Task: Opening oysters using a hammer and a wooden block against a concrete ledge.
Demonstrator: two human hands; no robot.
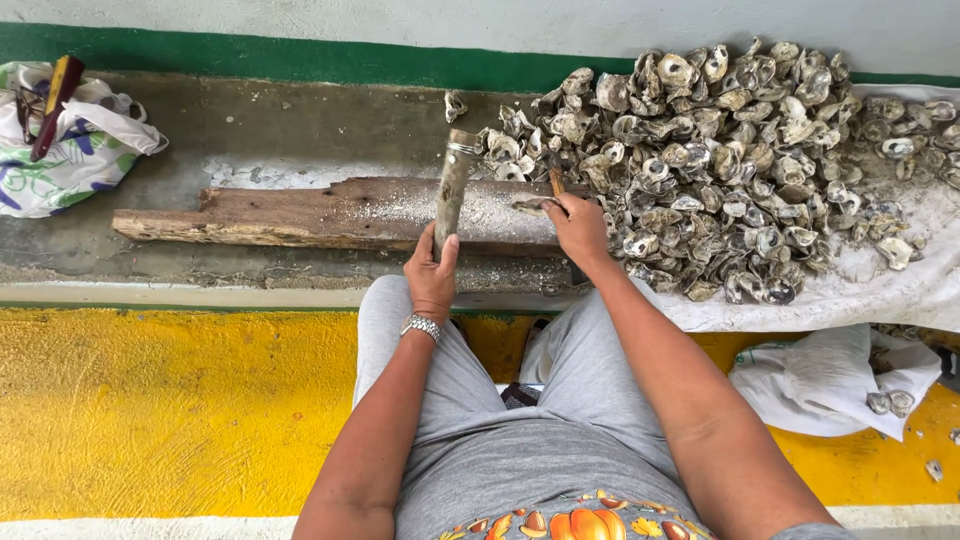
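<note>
Head view: oyster (530,207) under right fingers (566,207), left hand (431,272) gripping club (452,187)

My left hand (432,268) grips a wooden club (452,185) raised upright over the worn plank (300,212). My right hand (578,225) pins an oyster (530,207) on that plank, touching the big heap of shells (740,160) on white sheeting (900,290).

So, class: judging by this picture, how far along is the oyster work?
Done: shell grit dusts the wooden plank. In hand: the left hand grips a metal bar; the right hand holds an oyster and a wooden-handled tool on the plank. Left: whether the big oyster pile is opened or unopened cannot be told.
</note>
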